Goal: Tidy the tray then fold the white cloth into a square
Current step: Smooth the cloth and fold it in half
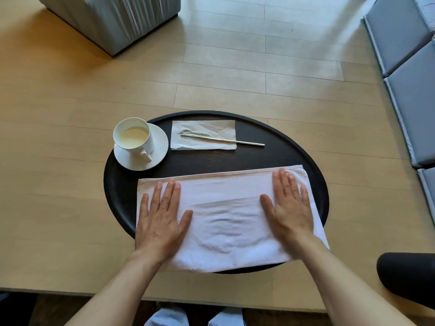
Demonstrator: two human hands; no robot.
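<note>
A round black tray [282, 147] lies in front of me. Across its near half a white cloth [223, 212] is spread as a wide rectangle, its near edge overhanging the rim. My left hand [162, 220] presses flat on the cloth's left part, fingers apart. Flat on the right part rests my right hand [289, 208], fingertips near the far right corner. Creases run between the two hands. At the tray's far left a white cup [133, 135] of pale liquid stands on a white saucer [157, 142]. A metal utensil [223, 140] lies on a paper napkin [203, 135] at the far side.
The tray lies on a pale wooden floor-like surface [58, 184]. A grey upholstered block [110, 20] stands at the far left. Grey cushions [409, 67] line the right side. A dark rounded shape [407, 276] sits near right. Light blue fabric [169, 316] shows at the bottom edge.
</note>
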